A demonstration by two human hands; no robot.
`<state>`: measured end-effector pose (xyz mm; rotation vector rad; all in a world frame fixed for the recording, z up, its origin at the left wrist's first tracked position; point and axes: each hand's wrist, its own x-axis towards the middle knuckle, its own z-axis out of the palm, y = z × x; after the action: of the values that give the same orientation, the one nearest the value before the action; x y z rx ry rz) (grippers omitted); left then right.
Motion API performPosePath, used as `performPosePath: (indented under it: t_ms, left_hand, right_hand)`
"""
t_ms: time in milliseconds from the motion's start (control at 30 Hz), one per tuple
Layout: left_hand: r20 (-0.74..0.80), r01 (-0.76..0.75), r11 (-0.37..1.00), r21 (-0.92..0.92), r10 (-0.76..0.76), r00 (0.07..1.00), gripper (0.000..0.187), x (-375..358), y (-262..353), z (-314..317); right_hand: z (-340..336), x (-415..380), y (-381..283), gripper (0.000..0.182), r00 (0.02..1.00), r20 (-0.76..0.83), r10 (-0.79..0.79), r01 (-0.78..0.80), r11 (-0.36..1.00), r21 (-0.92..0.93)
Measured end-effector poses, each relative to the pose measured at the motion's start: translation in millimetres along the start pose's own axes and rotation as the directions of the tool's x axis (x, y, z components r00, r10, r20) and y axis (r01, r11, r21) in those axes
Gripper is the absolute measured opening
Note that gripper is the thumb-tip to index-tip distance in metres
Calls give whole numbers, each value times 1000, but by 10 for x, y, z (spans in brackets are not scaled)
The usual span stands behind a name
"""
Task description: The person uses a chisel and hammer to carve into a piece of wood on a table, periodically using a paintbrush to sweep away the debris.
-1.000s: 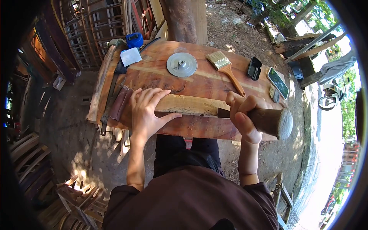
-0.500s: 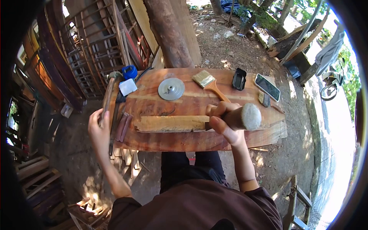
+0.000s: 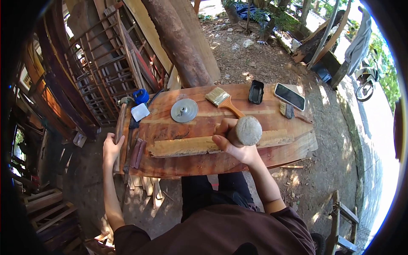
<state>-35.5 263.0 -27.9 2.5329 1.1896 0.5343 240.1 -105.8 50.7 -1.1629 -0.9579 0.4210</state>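
My left hand [image 3: 112, 148] is closed around the wooden handle of a hammer [image 3: 122, 120] at the table's left edge. My right hand [image 3: 233, 142] grips a chisel [image 3: 248, 131] by its thick round handle, the pale butt end facing up at me; its blade is hidden below my hand. Under that hand a long, rough-edged wooden strip [image 3: 182, 147] lies across the table. Left of the strip is a folded reddish-brown piece [image 3: 137, 153]. Just beyond my right hand lies a wide paintbrush [image 3: 225, 102] with an orange handle.
On the wooden tabletop [image 3: 204, 168] are a grey metal disc [image 3: 184, 110], a black tray [image 3: 256, 92], a phone [image 3: 290, 97] and a smaller brush [image 3: 293, 112]. A blue tape measure [image 3: 140, 96] and a white block [image 3: 140, 112] sit at the far left. A tree trunk [image 3: 180, 42] stands behind.
My right hand has moved left with the chisel, whose handle now points more directly up at me. My left hand stays on the hammer handle. The view has shifted slightly.
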Motion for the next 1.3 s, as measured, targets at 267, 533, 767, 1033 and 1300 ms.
performPosePath:
  t_ms: [267, 533, 767, 1033, 1300]
  left_hand:
    - [-113, -29, 983, 183, 50, 992, 48, -35, 81, 44]
    - [-281, -144, 989, -27, 131, 951, 33, -41, 60, -275]
    - [-411, -292, 949, 122, 316, 855, 35, -332, 1022, -975]
    - [316, -205, 923, -326, 310, 897, 36, -512, 2064, -604]
    - [408, -409, 789, -459, 596, 692, 39, -203, 2547, 71]
  right_hand:
    - [-5, 14, -142, 20, 999, 17, -36, 38, 996, -84]
    - [-12, 11, -149, 17, 997, 52, -54, 57, 997, -59]
    - [-25, -17, -62, 18, 1000, 14, 16, -16, 999, 36]
    - [-88, -85, 17, 20, 998, 54, 12, -15, 999, 50]
    - [3, -78, 11, 23, 998, -12, -63, 63, 998, 13]
